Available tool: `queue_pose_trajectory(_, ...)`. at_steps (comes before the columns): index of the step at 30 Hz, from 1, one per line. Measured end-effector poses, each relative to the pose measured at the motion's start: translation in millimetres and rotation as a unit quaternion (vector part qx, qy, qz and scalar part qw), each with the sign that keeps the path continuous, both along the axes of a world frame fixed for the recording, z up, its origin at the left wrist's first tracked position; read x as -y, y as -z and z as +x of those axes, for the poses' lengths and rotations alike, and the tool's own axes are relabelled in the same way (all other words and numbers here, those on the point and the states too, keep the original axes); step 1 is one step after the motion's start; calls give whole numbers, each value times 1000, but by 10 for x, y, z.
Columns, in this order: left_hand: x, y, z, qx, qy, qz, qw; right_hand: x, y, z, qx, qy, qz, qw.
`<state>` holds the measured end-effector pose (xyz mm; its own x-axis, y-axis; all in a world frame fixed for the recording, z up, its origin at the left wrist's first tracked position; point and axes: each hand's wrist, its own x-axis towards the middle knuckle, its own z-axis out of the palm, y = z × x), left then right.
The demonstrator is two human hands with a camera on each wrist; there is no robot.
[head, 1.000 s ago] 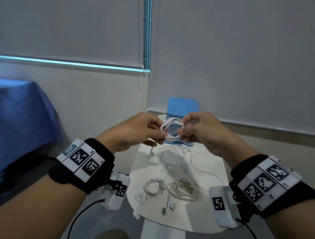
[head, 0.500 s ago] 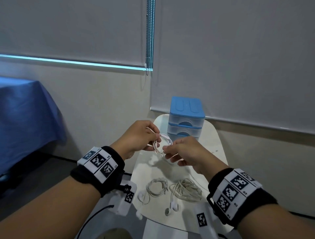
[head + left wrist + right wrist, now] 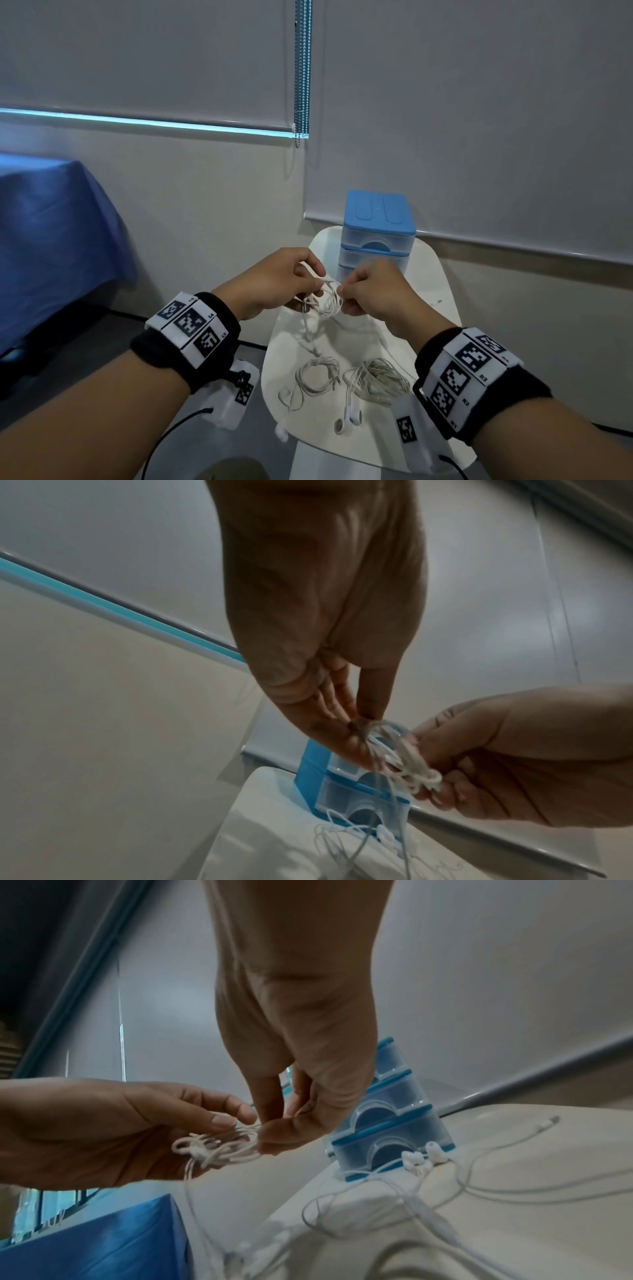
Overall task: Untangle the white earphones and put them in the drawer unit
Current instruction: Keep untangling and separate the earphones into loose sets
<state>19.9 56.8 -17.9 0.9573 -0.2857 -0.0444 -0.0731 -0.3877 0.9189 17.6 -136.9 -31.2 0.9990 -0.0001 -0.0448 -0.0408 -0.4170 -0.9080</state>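
A tangled coil of white earphones (image 3: 325,301) hangs in the air between my two hands, above the small white table (image 3: 442,291). My left hand (image 3: 308,284) pinches its left side and my right hand (image 3: 346,296) pinches its right side. In the left wrist view the left fingertips (image 3: 363,723) meet on the cord bundle (image 3: 407,758). In the right wrist view the right thumb and fingers (image 3: 274,1131) nip the coil (image 3: 219,1148). Loose cord trails down to the table. The blue drawer unit (image 3: 378,236) stands behind the hands, its drawers closed.
Two more coiled white earphone sets (image 3: 318,378) (image 3: 376,380) lie on the near half of the table, earbuds (image 3: 349,419) by the front edge. A blue-covered surface (image 3: 51,240) stands at the left. The wall and blinds are close behind the table.
Both hands have come down and toward me with the coil, from in front of the drawer unit to lower over the table. The coil looks tighter between the fingers.
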Motion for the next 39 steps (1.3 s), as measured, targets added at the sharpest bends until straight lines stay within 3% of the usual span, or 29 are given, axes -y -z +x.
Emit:
queue_pose_trajectory(7,-2,109,110,-2,12,14,1000,-45,129,-1,-67,-24,8,997)
queue_pose_trajectory(11,13,261,213,-30,-8,19,999,-73,164,29,-90,-37,-45,994)
queue_pose_trajectory(17,7,420,316,23,14,205,978,-164,252,86,-130,-99,-145,976)
queue_pose_trajectory(21,24,438,332,57,40,259,963,-166,235,105,-125,-111,-197,966)
queue_pose_trajectory(23,47,453,342,70,46,259,962,-112,188,101,-108,-106,-245,958)
queue_pose_trajectory(30,59,477,383,107,59,292,949,286,-27,45,-131,-72,-155,977)
queue_pose_trajectory(36,15,392,433,88,85,302,945,765,-88,86,-106,-16,-217,970)
queue_pose_trajectory(39,54,318,465,97,97,305,942,892,-23,97,-138,-48,-275,950)
